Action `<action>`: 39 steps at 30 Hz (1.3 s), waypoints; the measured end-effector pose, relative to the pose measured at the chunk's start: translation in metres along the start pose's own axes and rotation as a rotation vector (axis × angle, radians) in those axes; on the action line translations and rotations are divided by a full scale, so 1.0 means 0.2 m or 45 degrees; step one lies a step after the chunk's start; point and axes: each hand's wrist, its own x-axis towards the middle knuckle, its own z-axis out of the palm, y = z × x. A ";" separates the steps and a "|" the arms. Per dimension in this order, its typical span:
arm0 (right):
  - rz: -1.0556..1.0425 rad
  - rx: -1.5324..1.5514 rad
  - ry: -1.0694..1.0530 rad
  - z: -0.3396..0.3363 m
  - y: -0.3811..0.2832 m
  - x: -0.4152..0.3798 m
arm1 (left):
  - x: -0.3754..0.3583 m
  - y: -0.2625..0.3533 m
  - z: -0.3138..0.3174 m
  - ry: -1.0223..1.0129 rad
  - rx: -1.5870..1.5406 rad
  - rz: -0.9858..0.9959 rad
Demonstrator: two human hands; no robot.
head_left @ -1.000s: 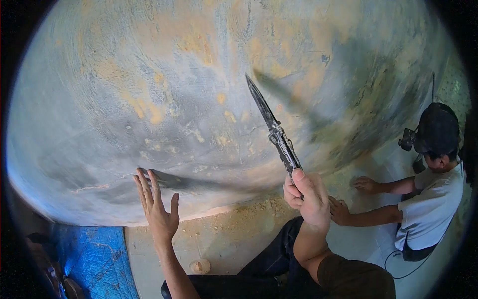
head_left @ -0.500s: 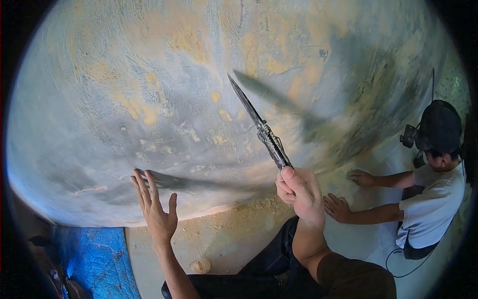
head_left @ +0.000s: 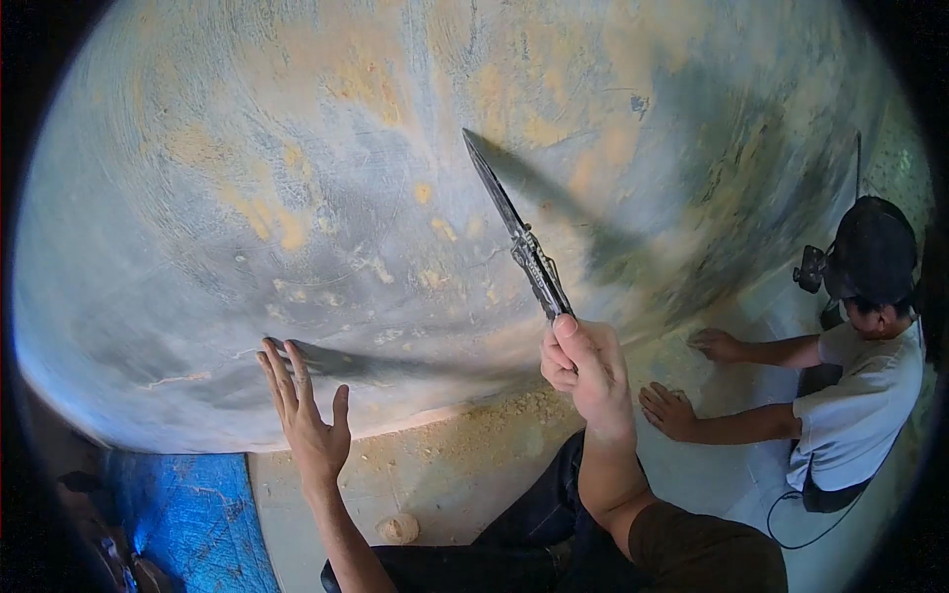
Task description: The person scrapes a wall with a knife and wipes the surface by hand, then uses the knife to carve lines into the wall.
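Observation:
A folding knife (head_left: 534, 262) with a long dark blade and a patterned metal handle is gripped in my right hand (head_left: 590, 371). Its blade points up and left, the tip right at the wall (head_left: 346, 237), where it meets its own shadow. This wall is curved, grey-blue and blotched with yellow patches and scratches. Lower on the same wall, my left hand (head_left: 314, 425) is open, fingers spread and pointing upward, fingertips at the surface beside a dark shadow. A thin pale crack runs to the left of those fingertips.
Crumbs of plaster (head_left: 474, 435) lie on the floor along the wall's foot, with a round pale lump (head_left: 398, 529) nearer me. A dusty blue sheet (head_left: 193, 514) covers the lower left. Close on my right, another person (head_left: 860, 385) in a cap sits with both hands low; a cable (head_left: 781, 539) loops beside them.
My right hand has shifted slightly up and left, bringing the knife tip up to the wall at its shadow. My left hand has stayed almost still.

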 end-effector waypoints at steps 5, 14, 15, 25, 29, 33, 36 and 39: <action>0.104 0.168 -0.057 -0.03 0.04 0.04 | 0.00 -0.01 0.01 -0.001 0.005 -0.003; 0.112 0.324 -0.201 -0.06 0.15 0.13 | 0.00 0.00 0.00 0.001 0.009 0.003; 0.104 0.330 -0.207 -0.07 0.16 0.13 | 0.00 0.00 0.00 0.003 0.015 0.005; 0.139 0.413 -0.300 -0.15 0.19 0.15 | -0.01 -0.02 0.01 -0.003 0.009 -0.006; 0.129 0.404 -0.273 -0.08 0.20 0.15 | 0.00 0.00 0.01 0.004 0.001 0.004; 0.125 0.361 -0.281 -0.16 0.19 0.16 | 0.00 -0.01 0.00 -0.001 -0.012 0.012; 0.131 0.332 -0.287 -0.18 0.19 0.16 | 0.00 -0.01 0.01 0.006 0.014 0.014; 0.126 0.375 -0.299 -0.09 0.22 0.15 | 0.00 -0.01 0.02 0.020 0.011 0.017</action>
